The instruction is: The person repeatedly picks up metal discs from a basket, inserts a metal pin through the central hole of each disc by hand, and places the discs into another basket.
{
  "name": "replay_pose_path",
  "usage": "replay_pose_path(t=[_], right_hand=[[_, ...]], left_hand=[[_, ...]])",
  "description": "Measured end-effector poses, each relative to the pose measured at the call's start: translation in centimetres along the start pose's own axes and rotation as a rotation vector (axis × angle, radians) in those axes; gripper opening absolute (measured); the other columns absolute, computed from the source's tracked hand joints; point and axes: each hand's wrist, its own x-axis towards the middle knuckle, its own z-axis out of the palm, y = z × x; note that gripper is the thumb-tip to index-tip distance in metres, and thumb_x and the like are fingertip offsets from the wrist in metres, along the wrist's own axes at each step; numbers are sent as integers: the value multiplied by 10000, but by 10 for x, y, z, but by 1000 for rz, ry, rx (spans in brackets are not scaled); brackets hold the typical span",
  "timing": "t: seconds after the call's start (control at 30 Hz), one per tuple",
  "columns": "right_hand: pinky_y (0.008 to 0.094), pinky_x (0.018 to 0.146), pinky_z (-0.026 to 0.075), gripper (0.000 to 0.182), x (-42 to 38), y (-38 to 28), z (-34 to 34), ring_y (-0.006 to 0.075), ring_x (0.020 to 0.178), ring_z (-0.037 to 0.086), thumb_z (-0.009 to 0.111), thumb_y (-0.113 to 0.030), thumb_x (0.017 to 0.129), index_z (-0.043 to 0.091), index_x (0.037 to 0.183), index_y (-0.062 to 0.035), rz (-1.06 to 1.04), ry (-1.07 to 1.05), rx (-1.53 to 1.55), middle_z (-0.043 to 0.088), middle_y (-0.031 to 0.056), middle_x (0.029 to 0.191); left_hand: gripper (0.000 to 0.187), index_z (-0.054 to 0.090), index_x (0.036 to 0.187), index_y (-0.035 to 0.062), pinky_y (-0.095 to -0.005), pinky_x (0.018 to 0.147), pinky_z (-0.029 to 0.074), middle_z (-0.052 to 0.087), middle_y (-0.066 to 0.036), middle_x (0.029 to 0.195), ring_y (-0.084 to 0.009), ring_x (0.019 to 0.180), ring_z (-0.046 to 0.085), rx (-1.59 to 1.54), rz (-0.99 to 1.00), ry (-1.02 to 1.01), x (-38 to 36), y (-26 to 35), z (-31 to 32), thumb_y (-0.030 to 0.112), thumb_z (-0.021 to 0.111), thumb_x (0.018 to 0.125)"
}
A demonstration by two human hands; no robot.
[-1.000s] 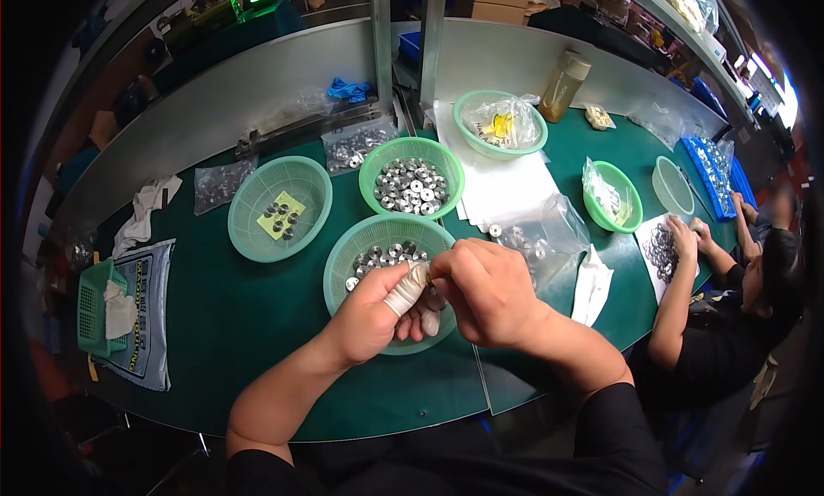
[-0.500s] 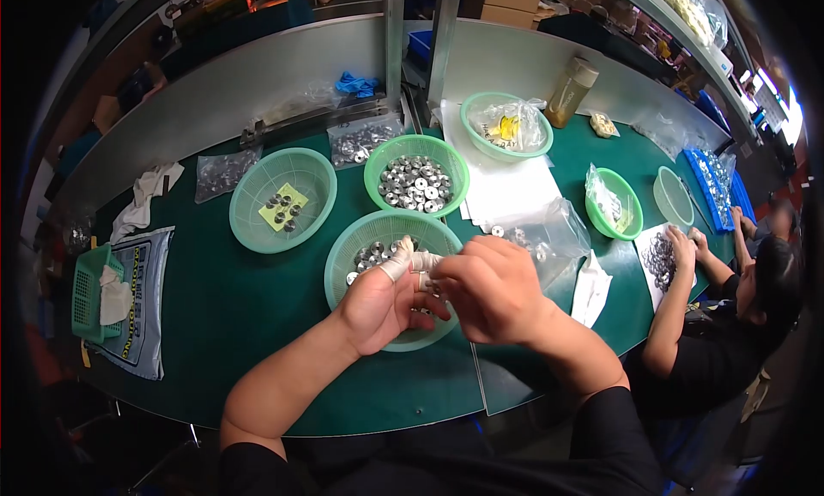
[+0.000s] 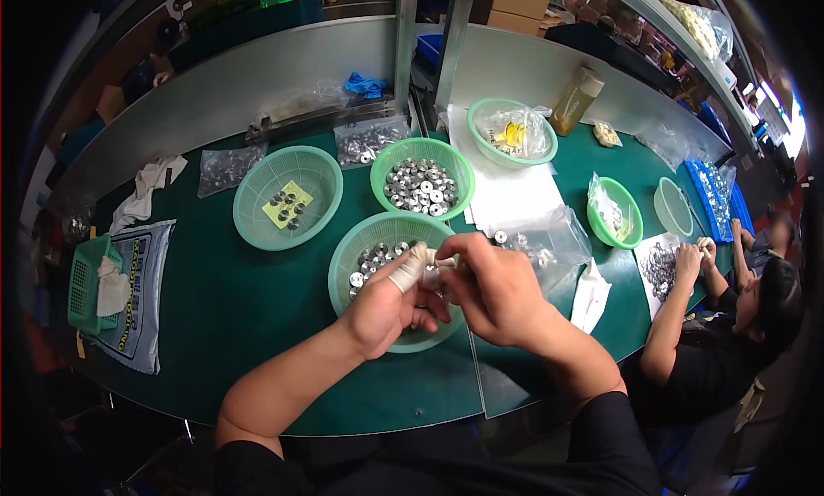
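My left hand (image 3: 386, 311), with pale wraps on thumb and fingers, is closed over the near green basket (image 3: 342, 277). My right hand (image 3: 496, 290) meets it at the fingertips, pinched together. Whatever lies between the fingers of either hand is too small and covered to name. Round metal parts (image 3: 357, 279) lie in the near basket, partly hidden by my hands. Just behind it, another green basket (image 3: 463, 174) holds many metal parts (image 3: 421, 187). To the left, a wide green basket (image 3: 249, 183) has a yellow paper (image 3: 298, 193) with several parts on it.
Bags of metal parts (image 3: 369, 142) lie along the partition. A clear bag (image 3: 558, 230) and a white cloth (image 3: 590, 299) are right of my hands. Farther right, a person (image 3: 687, 350) handles small parts on white paper (image 3: 645, 254). A bottle (image 3: 577, 101) stands behind.
My hands stay together above the basket, with the right fingers shifted slightly around the left fingertips. The view has shifted a little. The person at right has moved their hands slightly.
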Motion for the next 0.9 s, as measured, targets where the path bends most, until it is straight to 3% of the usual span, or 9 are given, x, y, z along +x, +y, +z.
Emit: replay_pose_path(t=[0.07,0.2,0.3,0.37,0.47,0.7,0.8,0.9], right_hand=[[428,576,502,223,0,-6,-5,329,697,668,604,-61,943,519,1148,-42,19,14,53,649,118,760],[422,577,499,201,0,-4,-3,323,694,669,594,-51,948,508,1129,-39,13,-7,-64,649,113,759],[411,567,490,191,-1,-2,-1,318,660,653,599,-24,936,518,1109,-32,-43,45,-71,638,110,749],[393,549,475,200,0,-1,-3,315,601,626,613,18,915,537,1096,-21,-83,100,-38,616,108,725],[418,556,492,190,-2,-1,-5,317,670,662,599,-34,931,510,1099,-38,-77,129,-24,644,103,765],[422,566,498,190,-7,-5,-5,325,664,663,604,-28,917,512,1082,-40,-31,157,136,640,111,753],[439,586,500,180,-7,-3,2,348,663,659,587,-39,929,502,1088,-46,-2,164,124,643,128,768],[449,584,497,187,-7,-3,-4,373,674,655,576,-42,936,492,1104,-45,30,148,107,645,140,772]], left_hand=[[435,489,1343,51,-312,742,540,639,-101,1072,-197,900,661,121,95,35,-5,2,12,398,378,1106],[338,459,1354,40,-318,794,531,627,-117,1089,-200,903,653,121,86,-47,-3,0,11,263,415,1103],[193,510,1202,55,-268,754,500,632,-75,984,-136,839,629,113,65,7,-1,-1,16,201,441,1096],[170,518,1193,61,-259,747,492,632,-65,981,-124,827,617,43,100,-1,-2,-1,15,180,472,1080],[157,527,1183,64,-249,738,482,632,-53,977,-109,816,600,24,120,1,-4,1,19,161,503,1062],[182,526,1196,57,-246,758,478,635,-49,969,-110,841,602,-16,156,-50,-7,0,24,159,537,1046],[206,549,1169,21,-296,731,511,655,-71,919,-150,796,634,210,331,102,-4,-9,31,156,588,1018],[221,579,1110,-21,-362,673,530,668,-116,869,-223,729,662,957,649,218,-1,-7,27,139,648,975]])
